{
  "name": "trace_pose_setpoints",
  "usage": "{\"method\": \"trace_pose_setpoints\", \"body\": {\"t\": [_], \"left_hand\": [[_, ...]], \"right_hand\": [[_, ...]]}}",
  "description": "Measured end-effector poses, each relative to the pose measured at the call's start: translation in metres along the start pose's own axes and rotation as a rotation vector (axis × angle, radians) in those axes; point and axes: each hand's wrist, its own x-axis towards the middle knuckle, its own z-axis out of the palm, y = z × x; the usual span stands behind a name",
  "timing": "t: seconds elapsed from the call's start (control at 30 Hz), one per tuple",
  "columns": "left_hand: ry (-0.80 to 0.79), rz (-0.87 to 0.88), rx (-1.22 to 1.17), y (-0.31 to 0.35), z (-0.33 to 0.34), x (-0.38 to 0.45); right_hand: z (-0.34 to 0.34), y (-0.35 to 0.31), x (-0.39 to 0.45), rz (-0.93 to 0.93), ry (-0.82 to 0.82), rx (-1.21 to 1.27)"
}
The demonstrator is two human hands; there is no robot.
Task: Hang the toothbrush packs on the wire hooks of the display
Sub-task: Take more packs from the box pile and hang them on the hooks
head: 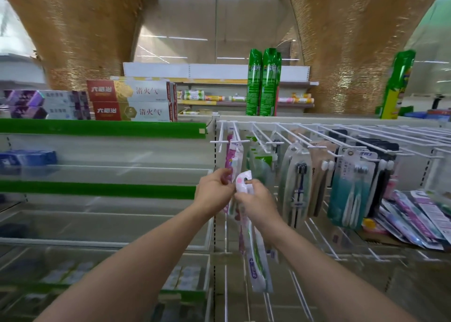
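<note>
My right hand [258, 205] grips a long white toothbrush pack [256, 260] near its top; the pack hangs down below the hand and its hanger tab [244, 181] sticks up above the fingers. My left hand [214, 192] pinches the upper edge of the same pack beside the tab. Both hands are just below the leftmost wire hook [230, 141], where a pink pack [233, 158] hangs. More white wire hooks [317, 136] run to the right, carrying hung toothbrush packs [351, 189].
A heap of loose toothbrush packs [419, 219] lies on the shelf at the right. Green-edged shelves [102, 128] with toothpaste boxes [131, 102] fill the left. Green spray cans [263, 82] stand on top behind the hooks.
</note>
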Motion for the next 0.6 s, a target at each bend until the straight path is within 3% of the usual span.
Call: {"method": "trace_pose_setpoints", "body": {"t": [0.2,0.37,0.6], "left_hand": [[0.185,-0.059,0.045,-0.025,-0.046,0.017],[0.278,-0.085,0.121,-0.041,-0.073,0.029],[0.278,-0.031,0.142,-0.049,-0.068,0.037]], "right_hand": [[0.039,-0.005,0.020,-0.143,-0.106,0.068],[0.062,-0.014,0.037,-0.185,-0.021,0.151],[0.055,-0.012,0.055,-0.150,0.099,0.280]]}}
